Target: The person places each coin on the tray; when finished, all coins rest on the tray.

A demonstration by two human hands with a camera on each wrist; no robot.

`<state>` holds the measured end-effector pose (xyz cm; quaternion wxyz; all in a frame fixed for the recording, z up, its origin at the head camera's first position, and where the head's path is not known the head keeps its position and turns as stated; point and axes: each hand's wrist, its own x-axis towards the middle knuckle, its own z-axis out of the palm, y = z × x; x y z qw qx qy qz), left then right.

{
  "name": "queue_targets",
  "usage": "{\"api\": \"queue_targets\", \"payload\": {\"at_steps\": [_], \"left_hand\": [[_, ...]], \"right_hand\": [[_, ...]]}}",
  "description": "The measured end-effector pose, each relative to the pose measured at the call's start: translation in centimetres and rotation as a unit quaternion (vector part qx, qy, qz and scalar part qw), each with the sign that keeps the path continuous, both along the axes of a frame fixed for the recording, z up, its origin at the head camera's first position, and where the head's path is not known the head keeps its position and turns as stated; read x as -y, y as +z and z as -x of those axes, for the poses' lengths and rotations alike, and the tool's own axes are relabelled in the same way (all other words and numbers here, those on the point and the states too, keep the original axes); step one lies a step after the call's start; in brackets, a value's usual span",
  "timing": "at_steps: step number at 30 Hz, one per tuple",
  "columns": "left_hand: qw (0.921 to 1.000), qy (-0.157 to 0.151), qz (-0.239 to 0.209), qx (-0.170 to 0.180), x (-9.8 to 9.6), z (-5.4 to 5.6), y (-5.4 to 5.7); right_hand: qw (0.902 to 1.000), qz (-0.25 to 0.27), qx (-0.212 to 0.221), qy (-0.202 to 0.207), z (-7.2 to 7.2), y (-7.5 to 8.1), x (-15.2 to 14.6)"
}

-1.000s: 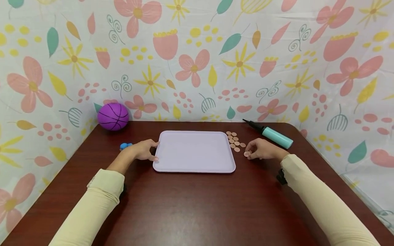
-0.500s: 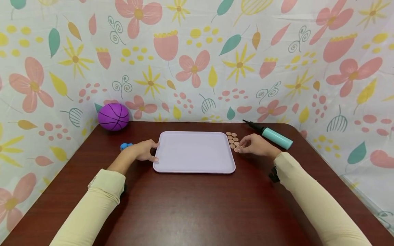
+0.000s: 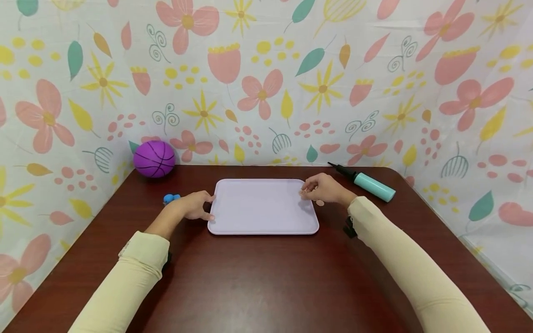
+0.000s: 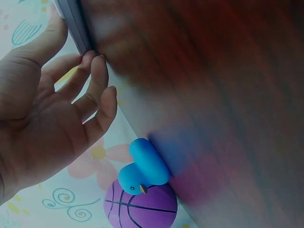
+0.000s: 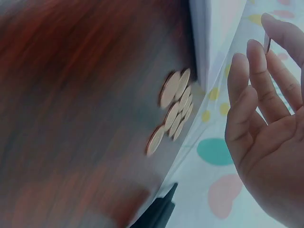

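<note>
A pale lilac rectangular tray (image 3: 264, 208) lies flat on the dark wooden table. My left hand (image 3: 192, 205) holds its left rim, thumb and index finger spread along the edge. In the left wrist view the other fingers are loosely bent beside the tray's side (image 4: 76, 28). Above the tray's right side, my right hand (image 3: 322, 188) pinches a thin round coin-like disc (image 5: 268, 43) between thumb and fingertips. Several similar tan discs (image 5: 170, 90) lie flat in a cluster on the table beyond the tray's right edge; my right hand mostly hides them in the head view.
A blue toy duck (image 4: 148, 164) sits left of my left hand. A purple basketball (image 3: 154, 159) stands at the back left corner. At the back right lies a teal hand pump (image 3: 374, 186) with a black nozzle. Behind the table hangs a floral cloth (image 3: 262, 55).
My right hand has carried its disc leftward and slightly up, from the table right of the cluster to over the tray's right side. The left hand and tray stay put.
</note>
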<state>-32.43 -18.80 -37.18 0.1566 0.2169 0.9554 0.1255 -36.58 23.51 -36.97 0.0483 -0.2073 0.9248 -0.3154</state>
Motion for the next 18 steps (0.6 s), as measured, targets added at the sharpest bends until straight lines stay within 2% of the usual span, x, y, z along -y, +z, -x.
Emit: {"api": "queue_targets", "payload": {"at_steps": [9, 10, 18], "left_hand": [[0.9997, -0.001, 0.011, -0.020, -0.3, 0.0, -0.1], [0.9998, 0.006, 0.015, -0.011, -0.4, 0.1, -0.1], [0.9998, 0.015, 0.005, -0.011, -0.4, -0.1, 0.0]], "right_hand": [[0.9999, -0.002, 0.004, 0.011, 0.9, 0.3, 2.9], [0.9999, -0.004, 0.006, 0.009, 1.0, 0.3, 3.2], [1.0000, -0.005, 0.003, 0.004, 2.1, 0.4, 5.3]]}}
